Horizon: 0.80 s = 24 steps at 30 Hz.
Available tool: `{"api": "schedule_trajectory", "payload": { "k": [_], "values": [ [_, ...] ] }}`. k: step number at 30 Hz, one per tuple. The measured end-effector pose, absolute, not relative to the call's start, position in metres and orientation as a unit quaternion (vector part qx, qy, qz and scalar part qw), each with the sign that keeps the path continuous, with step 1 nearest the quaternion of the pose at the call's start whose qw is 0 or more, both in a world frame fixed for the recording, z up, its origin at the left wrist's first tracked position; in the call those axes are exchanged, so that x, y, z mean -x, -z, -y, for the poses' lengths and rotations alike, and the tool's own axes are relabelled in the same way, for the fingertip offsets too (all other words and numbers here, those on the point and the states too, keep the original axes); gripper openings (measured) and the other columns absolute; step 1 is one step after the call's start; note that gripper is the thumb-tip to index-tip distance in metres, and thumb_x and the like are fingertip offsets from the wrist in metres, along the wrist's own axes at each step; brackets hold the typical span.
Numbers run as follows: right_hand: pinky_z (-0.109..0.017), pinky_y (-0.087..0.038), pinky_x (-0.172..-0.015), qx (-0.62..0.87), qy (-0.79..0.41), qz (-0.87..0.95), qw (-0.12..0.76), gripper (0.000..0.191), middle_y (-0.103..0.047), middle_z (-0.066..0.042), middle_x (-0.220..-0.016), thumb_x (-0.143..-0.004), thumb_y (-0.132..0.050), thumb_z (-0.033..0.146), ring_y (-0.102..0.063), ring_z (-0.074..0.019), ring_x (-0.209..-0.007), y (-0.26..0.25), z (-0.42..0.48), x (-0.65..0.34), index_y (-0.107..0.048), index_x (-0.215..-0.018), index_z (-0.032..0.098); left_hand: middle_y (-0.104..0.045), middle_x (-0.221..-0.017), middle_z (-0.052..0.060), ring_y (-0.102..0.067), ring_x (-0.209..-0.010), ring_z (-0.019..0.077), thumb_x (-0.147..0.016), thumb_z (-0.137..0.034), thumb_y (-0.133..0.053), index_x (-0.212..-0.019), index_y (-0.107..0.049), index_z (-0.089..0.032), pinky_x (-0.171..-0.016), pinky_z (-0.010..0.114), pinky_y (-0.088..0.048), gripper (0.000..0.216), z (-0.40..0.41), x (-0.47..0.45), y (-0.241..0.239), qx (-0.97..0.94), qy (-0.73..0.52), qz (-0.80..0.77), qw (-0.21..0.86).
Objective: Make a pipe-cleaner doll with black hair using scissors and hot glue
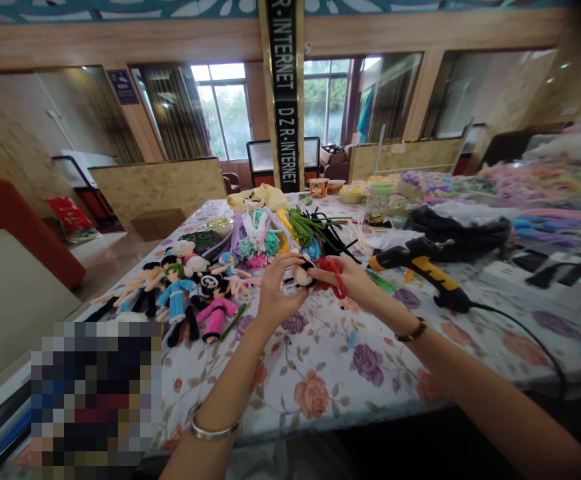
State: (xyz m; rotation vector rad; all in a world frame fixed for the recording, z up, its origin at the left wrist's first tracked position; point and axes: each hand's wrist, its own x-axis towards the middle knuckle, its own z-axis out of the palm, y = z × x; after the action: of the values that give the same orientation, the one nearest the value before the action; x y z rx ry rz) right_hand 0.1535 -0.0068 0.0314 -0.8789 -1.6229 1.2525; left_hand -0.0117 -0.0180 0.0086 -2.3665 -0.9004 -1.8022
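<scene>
My left hand (276, 288) is closed around a small doll head (302, 273), beige with black on top, held up over the table's middle. My right hand (354, 281) grips red-handled scissors (339, 285) close beside the head. The scissors' blades are hidden, and I cannot tell whether they touch it. Left of my hands lie several fuzzy dolls, among them one in blue with green hair (174, 293) and one in pink with black hair (216, 310). Just behind my hands are bundles of coloured pipe cleaners (257, 243).
A yellow-and-black hot glue gun (435, 270) lies on the right, its cord running off the table's edge. Behind it sits a black plastic bag (455, 230). Tubs (319, 187) and heaps of pastel material (515, 183) line the back of the flowered tablecloth (315, 393). A blurred patch covers the lower left.
</scene>
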Motion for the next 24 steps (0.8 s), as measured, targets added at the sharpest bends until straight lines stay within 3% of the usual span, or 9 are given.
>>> {"api": "schedule_trajectory", "payload": {
  "k": [11,16,24],
  "values": [
    [-0.027,-0.045,-0.066,0.343,-0.505,0.674,0.417,0.030,-0.055,0.002,-0.069,-0.058,-0.073,0.036,-0.054,-0.0126,-0.065,-0.030,-0.001,-0.159,-0.053,-0.073,0.018,-0.060,-0.107,0.008,-0.057,-0.104,0.0208,-0.064,-0.010,-0.064,-0.100,-0.053,-0.020,-0.091,0.040,-0.045,0.039,0.014,0.014,-0.006,0.752,0.573,0.322,0.041],
    [-0.029,-0.047,-0.070,0.335,-0.536,0.622,0.462,0.034,-0.052,0.003,-0.068,-0.060,-0.073,0.041,-0.054,-0.0126,-0.066,-0.024,-0.001,-0.153,-0.050,-0.071,0.019,-0.060,-0.108,0.007,-0.056,-0.105,0.0210,-0.067,-0.015,-0.067,-0.103,-0.056,-0.020,-0.091,0.038,-0.043,0.039,0.013,0.014,-0.003,0.739,0.572,0.350,0.060],
    [-0.025,-0.041,-0.062,0.339,-0.500,0.628,0.491,0.036,-0.052,0.004,-0.069,-0.057,-0.076,0.039,-0.049,-0.0108,-0.063,-0.017,-0.002,-0.148,-0.050,-0.073,0.018,-0.062,-0.104,0.005,-0.057,-0.102,0.0207,-0.066,-0.023,-0.072,-0.100,-0.059,-0.023,-0.088,0.035,-0.038,0.037,0.017,0.016,-0.002,0.722,0.557,0.383,0.149]
  ]
}}
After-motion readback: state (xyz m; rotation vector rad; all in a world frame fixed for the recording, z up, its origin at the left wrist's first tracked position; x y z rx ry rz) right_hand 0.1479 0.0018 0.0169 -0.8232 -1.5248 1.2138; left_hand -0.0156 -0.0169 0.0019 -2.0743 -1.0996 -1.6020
